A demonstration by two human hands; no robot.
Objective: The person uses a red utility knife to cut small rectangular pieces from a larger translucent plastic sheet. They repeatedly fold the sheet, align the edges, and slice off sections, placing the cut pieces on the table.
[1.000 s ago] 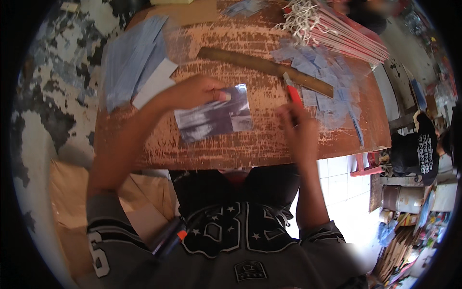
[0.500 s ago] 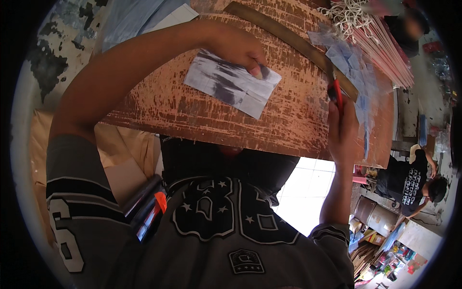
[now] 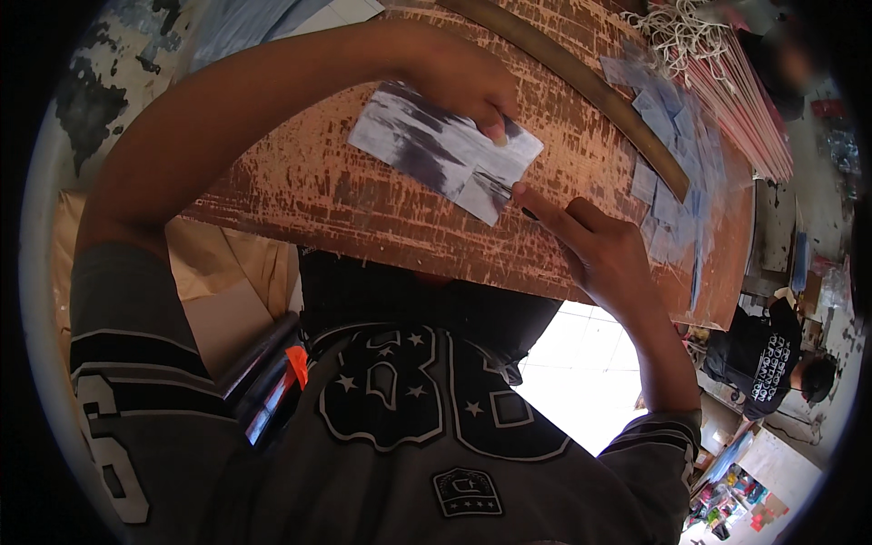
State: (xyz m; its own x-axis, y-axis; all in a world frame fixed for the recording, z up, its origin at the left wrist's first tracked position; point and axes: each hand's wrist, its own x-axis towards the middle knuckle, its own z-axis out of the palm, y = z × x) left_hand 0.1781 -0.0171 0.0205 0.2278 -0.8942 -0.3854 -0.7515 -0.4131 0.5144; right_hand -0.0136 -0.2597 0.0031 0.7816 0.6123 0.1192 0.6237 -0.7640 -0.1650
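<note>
A glossy, grey-white rectangular plastic sheet (image 3: 436, 150) with dark reflections lies flat on the worn wooden table (image 3: 336, 204). My left hand (image 3: 468, 86) reaches round from the far side, fingers curled and thumb pressing down on the sheet's far edge. My right hand (image 3: 595, 241) is closed round a cutter knife (image 3: 493, 185), its forefinger stretched along the tool. The thin blade rests over the sheet's right part, just below my left thumb. Most of the knife's handle is hidden in my palm; whether the sheet is one layer or several I cannot tell.
A long brown flat strip (image 3: 581, 82) crosses the table's far side. Right of it lie bluish plastic scraps (image 3: 668, 118) and a bundle of pink sticks with white strings (image 3: 740, 100). More plastic sheeting (image 3: 245, 36) is at far left. A person (image 3: 763, 354) bends at the right.
My right hand has moved left from beside the brown strip, bringing the knife's blade onto the sheet. My left hand stays pressed on the sheet; the view has shifted slightly.
</note>
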